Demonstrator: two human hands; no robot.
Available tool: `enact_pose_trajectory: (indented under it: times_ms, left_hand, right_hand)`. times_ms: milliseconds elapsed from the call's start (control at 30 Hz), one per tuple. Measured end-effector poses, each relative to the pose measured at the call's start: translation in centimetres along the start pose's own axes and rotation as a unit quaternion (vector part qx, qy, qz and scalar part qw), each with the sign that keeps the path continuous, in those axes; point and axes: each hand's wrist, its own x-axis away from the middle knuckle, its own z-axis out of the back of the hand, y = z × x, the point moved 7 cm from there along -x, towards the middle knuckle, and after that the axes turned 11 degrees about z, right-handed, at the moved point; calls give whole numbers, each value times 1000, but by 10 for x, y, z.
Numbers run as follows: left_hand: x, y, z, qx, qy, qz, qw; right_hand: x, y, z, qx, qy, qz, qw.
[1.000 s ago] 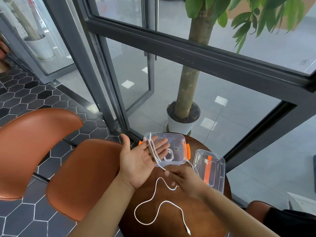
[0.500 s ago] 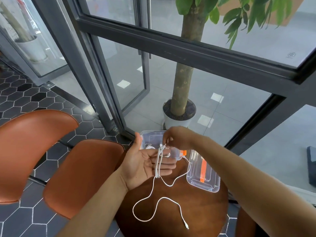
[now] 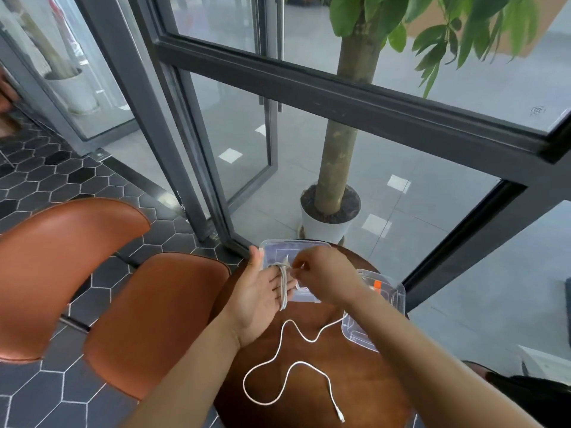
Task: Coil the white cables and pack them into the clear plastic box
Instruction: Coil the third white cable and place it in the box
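Note:
My left hand (image 3: 259, 291) is held palm up over the round wooden table (image 3: 364, 384), fingers straight, with several turns of the white cable (image 3: 282, 291) wrapped around them. My right hand (image 3: 321, 273) pinches the cable just above those fingers. The loose rest of the cable (image 3: 290, 369) snakes across the table to a connector near the front edge. The clear plastic box (image 3: 278, 245) sits behind my hands, partly hidden by them. Its clear lid (image 3: 392, 301) with an orange latch lies to the right.
Two brown leather chairs (image 3: 160, 316) stand to the left on dark hexagon tiles. A potted tree (image 3: 330, 217) is behind glass beyond the table. Dark window frames (image 3: 340, 97) run just past the table's far edge.
My right hand has carried the cable from below my left fingers up over them, adding turns. The loose length on the table has grown shorter.

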Motion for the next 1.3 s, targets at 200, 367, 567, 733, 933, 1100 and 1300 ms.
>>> enact_pose_trajectory:
  times_ms: [200,367,567,733,933,1100,1300]
  left_hand:
    - [3,8,-7,92,-13,-42,995]
    - [6,8,-15,136,-2,-57,989]
    - [0,9,-25,131,-7,-101,986]
    - [-1,14,-29,141,-6,-134,981]
    - [2,12,-25,162,-31,-124,979]
    - [5,8,-24,172,-61,-107,977]
    - [11,14,-24,158,-87,-104,978]
  right_hand:
    - [34,-1,-19,-132,30,-29,990]
    - [53,5,-30,-203,91,-74,972]
    - [59,15,-24,-166,95,-127,973]
    - [69,17,-34,-505,133,-209,827]
    - [71,10,-55,-698,152,-257,650]
    - [69,10,-68,-751,173,-263,580]
    - [67,10,-66,-756,203,-251,569]
